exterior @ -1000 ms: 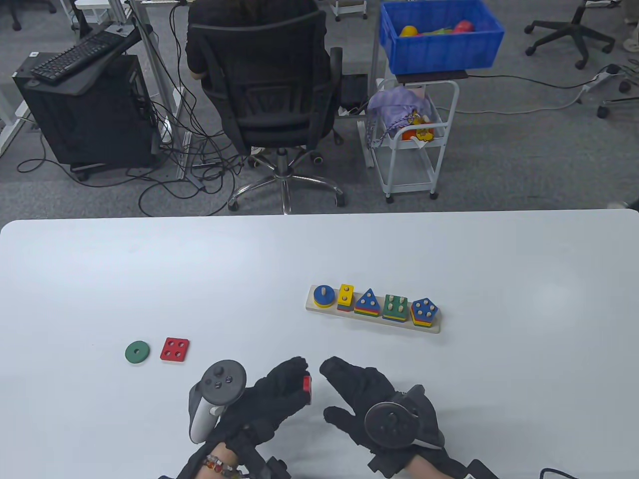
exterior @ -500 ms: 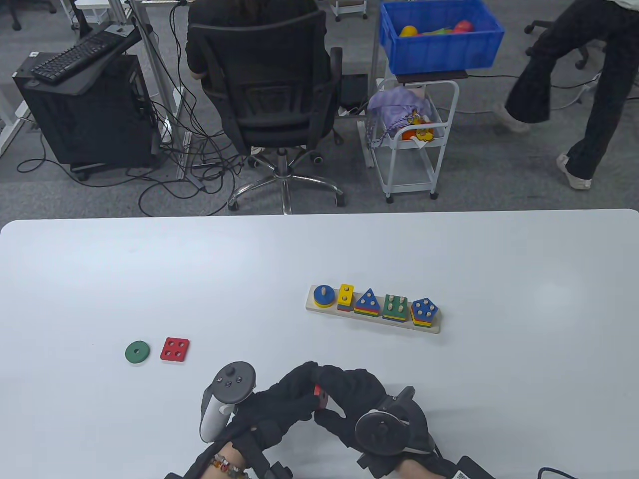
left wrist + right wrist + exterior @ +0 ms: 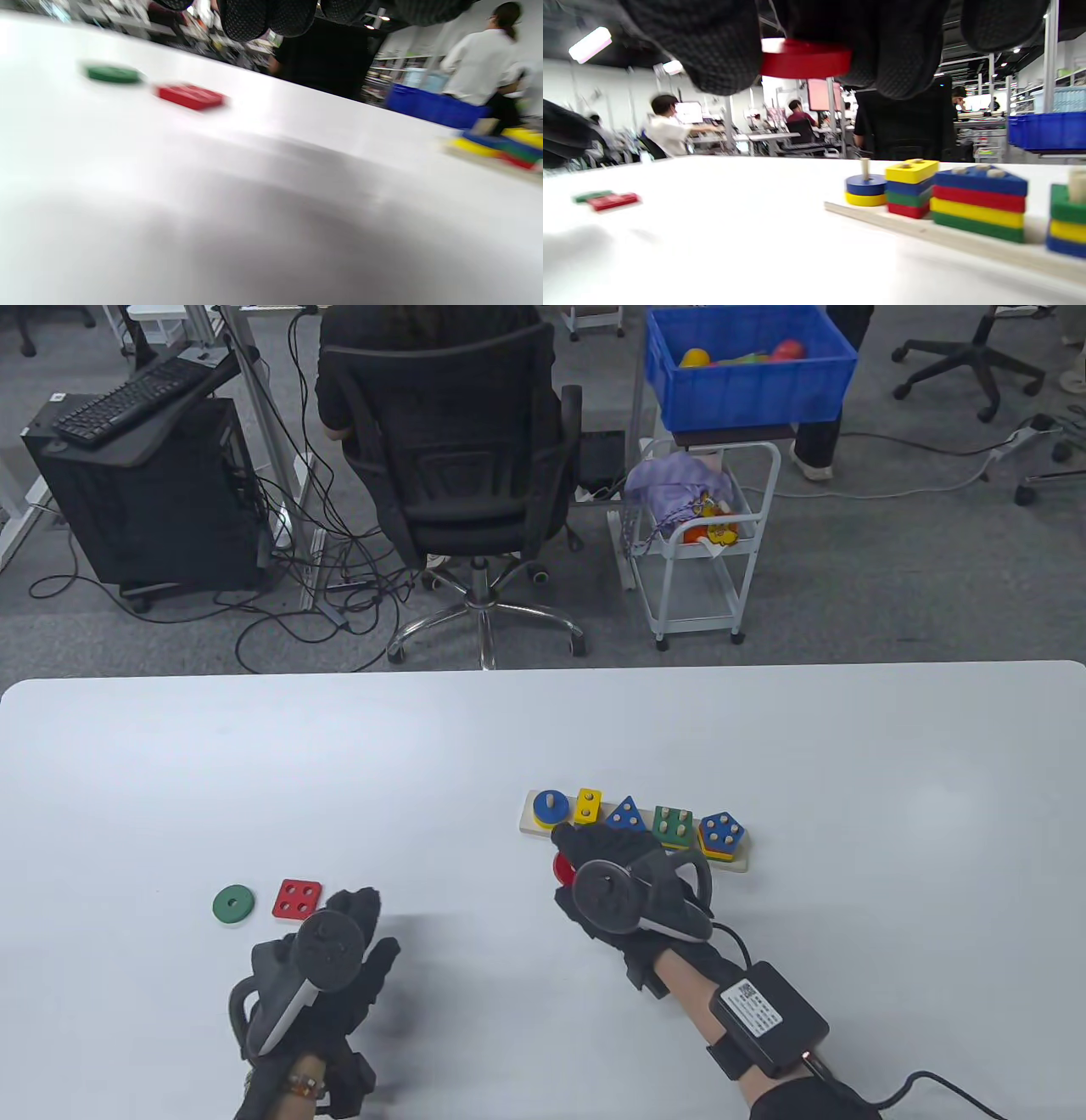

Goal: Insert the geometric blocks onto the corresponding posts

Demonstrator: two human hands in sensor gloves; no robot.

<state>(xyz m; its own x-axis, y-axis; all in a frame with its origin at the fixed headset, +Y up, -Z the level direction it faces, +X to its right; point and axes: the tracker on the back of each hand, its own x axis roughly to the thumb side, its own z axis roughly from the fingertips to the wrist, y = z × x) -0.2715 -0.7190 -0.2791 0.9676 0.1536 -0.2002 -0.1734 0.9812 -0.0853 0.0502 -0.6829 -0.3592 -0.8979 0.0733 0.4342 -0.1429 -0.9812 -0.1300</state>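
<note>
My right hand (image 3: 585, 853) grips a red round block (image 3: 562, 866), seen held flat between the fingers in the right wrist view (image 3: 806, 62), just in front of the wooden post board (image 3: 738, 864). The board's leftmost post (image 3: 865, 168) carries a blue ring (image 3: 551, 808) over a yellow one. The other posts hold stacked square, triangle and pentagon blocks. My left hand (image 3: 356, 912) is empty, fingers spread, low over the table just right of the red four-hole square block (image 3: 297, 898). A green ring (image 3: 233, 904) lies left of that block.
The white table (image 3: 170, 780) ends at a far edge with an office chair (image 3: 450, 466), a white cart (image 3: 696, 551) and a blue bin (image 3: 747, 364) behind it. A cable and box are strapped on my right forearm (image 3: 768, 1018).
The red round block passed from my left hand to my right. My right hand carried it up and forward to the board. My left hand moved left toward the red square block.
</note>
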